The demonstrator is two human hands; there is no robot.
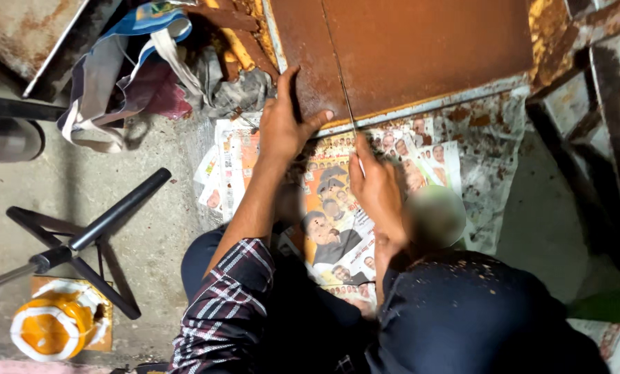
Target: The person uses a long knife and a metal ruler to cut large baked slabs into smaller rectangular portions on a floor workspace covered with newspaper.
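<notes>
My left hand [286,125] presses flat on the lower left corner of a rusty brown metal panel [421,48], fingers spread over its edge. My right hand [378,187] is closed around a thin metal blade or rod [344,97] that runs up along a seam in the panel. The tool's lower end is hidden inside my fist. Both hands hover over printed newspaper sheets [331,208] spread on the ground under the panel. My checked sleeve and dark trousers fill the bottom of the view.
A black metal stand [92,232] lies on the concrete floor at left. An orange and white container [50,325] sits at bottom left. Cloth rags and a bag [137,69] pile up at top left. Rusty painted frames [601,104] stand at right.
</notes>
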